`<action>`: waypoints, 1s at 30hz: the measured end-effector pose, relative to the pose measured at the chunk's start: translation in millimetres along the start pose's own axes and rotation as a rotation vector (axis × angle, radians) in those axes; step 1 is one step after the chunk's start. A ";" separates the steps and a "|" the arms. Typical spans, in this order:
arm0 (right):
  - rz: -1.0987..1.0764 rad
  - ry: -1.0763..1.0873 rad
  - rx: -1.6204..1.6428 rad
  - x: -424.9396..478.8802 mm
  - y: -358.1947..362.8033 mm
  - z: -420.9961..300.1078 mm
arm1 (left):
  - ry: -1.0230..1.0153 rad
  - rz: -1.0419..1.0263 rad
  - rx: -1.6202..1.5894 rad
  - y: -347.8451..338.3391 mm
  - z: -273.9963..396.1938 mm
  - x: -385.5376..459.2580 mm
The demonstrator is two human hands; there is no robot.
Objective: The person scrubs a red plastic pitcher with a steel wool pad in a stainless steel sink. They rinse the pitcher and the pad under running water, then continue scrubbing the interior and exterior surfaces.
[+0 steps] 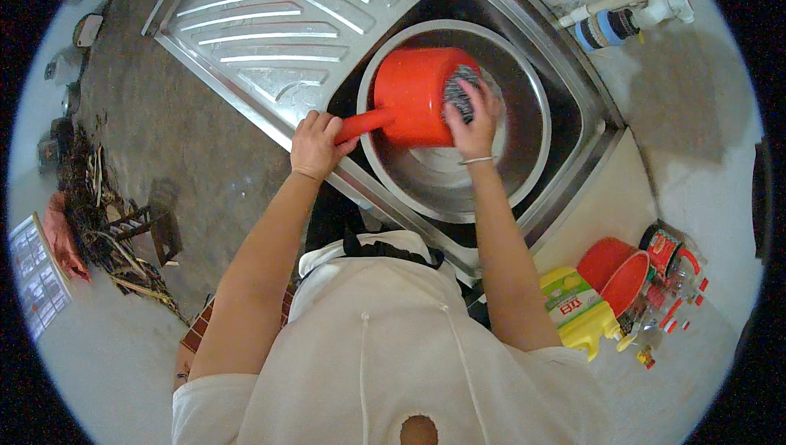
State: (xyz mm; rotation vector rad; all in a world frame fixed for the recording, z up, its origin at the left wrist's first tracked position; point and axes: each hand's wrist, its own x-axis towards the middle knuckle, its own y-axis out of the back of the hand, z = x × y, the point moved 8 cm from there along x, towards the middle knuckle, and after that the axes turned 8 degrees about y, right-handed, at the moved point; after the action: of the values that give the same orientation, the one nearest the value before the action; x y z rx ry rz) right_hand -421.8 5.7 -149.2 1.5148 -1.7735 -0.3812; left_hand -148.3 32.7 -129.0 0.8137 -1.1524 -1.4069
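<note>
A red plastic ladle with a straight handle [412, 98] is tilted on its side over a round metal basin [528, 165]. My left hand [318, 141] grips the end of its handle, above the front edge of the stainless steel sink. My right hand [478, 114] presses a grey metal scouring pad [459, 94] against the ladle's outer bottom. The basin stands in the bowl of the sink [568, 132]; its lower inside is partly hidden by the ladle and my right hand.
The sink's ribbed drainboard [276, 27] lies at the left. Right of my body stand a yellow detergent jug [574, 310], a red plastic container [608, 267] and several clear bottles [654, 322]. White pipe fittings [660, 9] run along the wall at the upper right.
</note>
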 end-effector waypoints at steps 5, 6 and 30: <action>0.067 0.050 -0.037 -3.2 -0.9 1.6 | -0.001 0.019 0.020 4.5 1.3 -2.3; 0.111 -0.166 -0.004 -11.4 0.0 41.4 | -0.011 0.030 0.013 3.9 3.0 0.4; -0.051 0.039 -0.094 46.8 -13.0 8.9 | -0.018 -0.019 0.005 -2.0 -1.6 -1.9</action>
State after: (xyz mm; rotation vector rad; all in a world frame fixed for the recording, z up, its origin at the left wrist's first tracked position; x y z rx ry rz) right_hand -419.2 -43.6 -147.3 1.4937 -1.6660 -0.4507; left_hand -147.1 34.1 -131.6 0.8193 -1.1650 -1.4296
